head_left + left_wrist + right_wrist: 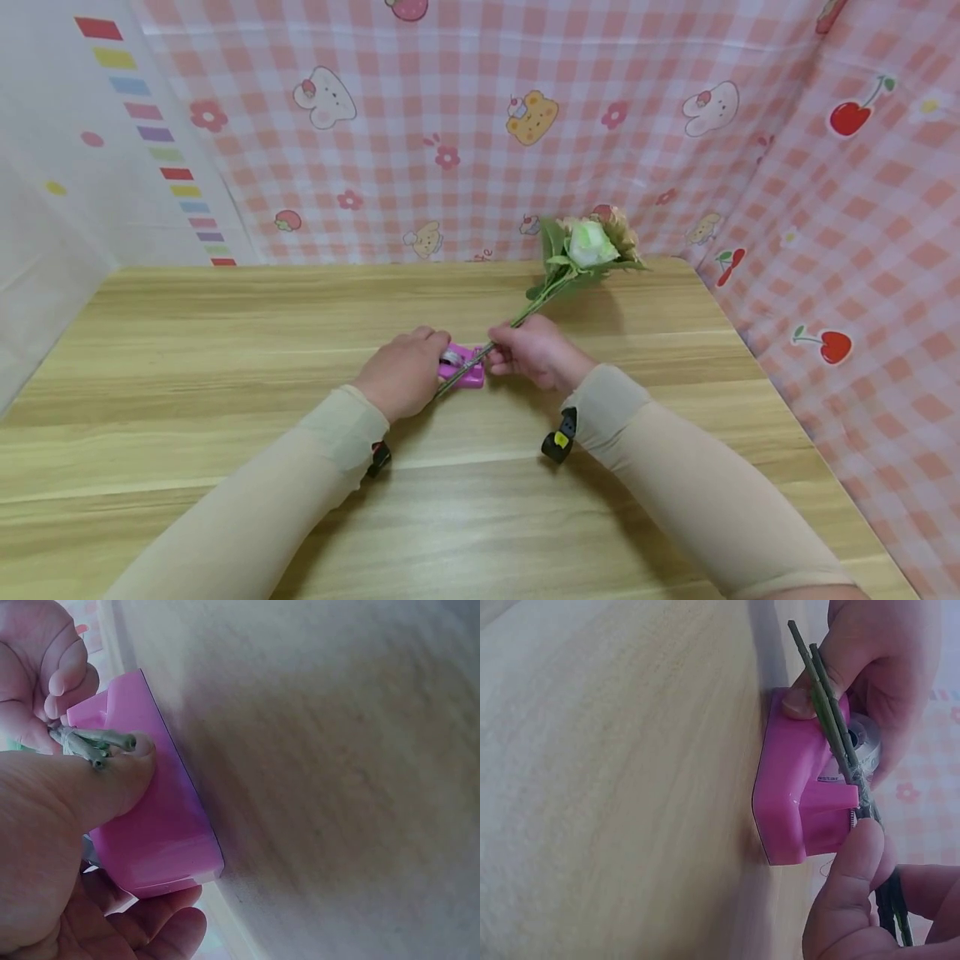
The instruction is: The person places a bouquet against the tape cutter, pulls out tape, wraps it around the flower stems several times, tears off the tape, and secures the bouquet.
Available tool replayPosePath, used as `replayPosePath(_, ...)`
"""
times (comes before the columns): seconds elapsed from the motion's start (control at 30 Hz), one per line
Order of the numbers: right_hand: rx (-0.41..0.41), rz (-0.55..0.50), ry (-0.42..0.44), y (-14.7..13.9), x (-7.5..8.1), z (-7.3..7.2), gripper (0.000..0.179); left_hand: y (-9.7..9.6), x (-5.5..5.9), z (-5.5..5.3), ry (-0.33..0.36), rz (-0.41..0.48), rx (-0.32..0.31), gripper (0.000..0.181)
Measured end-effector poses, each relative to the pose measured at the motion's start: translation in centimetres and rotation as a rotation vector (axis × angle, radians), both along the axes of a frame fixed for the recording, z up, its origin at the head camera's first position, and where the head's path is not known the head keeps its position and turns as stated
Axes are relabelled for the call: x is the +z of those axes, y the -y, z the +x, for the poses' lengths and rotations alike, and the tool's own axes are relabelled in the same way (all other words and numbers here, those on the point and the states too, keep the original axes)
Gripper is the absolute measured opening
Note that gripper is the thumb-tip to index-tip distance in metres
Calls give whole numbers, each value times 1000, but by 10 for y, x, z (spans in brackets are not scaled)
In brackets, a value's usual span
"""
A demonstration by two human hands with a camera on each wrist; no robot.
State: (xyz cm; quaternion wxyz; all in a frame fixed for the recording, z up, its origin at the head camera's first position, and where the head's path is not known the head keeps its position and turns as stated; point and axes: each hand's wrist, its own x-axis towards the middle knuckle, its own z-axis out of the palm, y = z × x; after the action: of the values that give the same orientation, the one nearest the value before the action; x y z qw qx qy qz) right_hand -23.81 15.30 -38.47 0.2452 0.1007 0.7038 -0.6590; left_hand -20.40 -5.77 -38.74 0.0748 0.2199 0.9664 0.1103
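Observation:
A pink tape dispenser (471, 377) stands on the table, and my left hand (402, 372) grips it from the left, thumb (124, 780) along its side. Inside it sits a roll of clear tape (865, 746). Between thumb and fingers my right hand (536, 352) pinches the green stems (829, 712) of a small bunch of artificial flowers. The stems slant across the top of the dispenser, and clear tape shows around them near its toothed edge. At the far end, a white-green rose (591, 243) and beige blooms (619, 233) point up and right.
The wood-grain table (187, 375) is bounded at the back by a pink checked cloth (480, 192) and on the right by another checked cloth (862, 275). White cloth (60, 208) hangs at the left. Black wrist cameras (557, 446) hang under both sleeves.

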Motion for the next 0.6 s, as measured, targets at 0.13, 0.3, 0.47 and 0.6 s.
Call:
replayPosePath(0.13,-27,-15,-21,1,-1,0,15,0,1,0,-5,0,-5,55)
replayPosePath(0.3,-61,-41,-31,3,-1,0,6,0,1,1,-7,3,-11,53)
replayPosePath(0.47,-71,-34,-31,3,-1,0,6,0,1,0,1,4,-6,53)
replayPosePath(0.6,-84,-32,-29,3,1,1,8,0,0,-1,10,0,0,53)
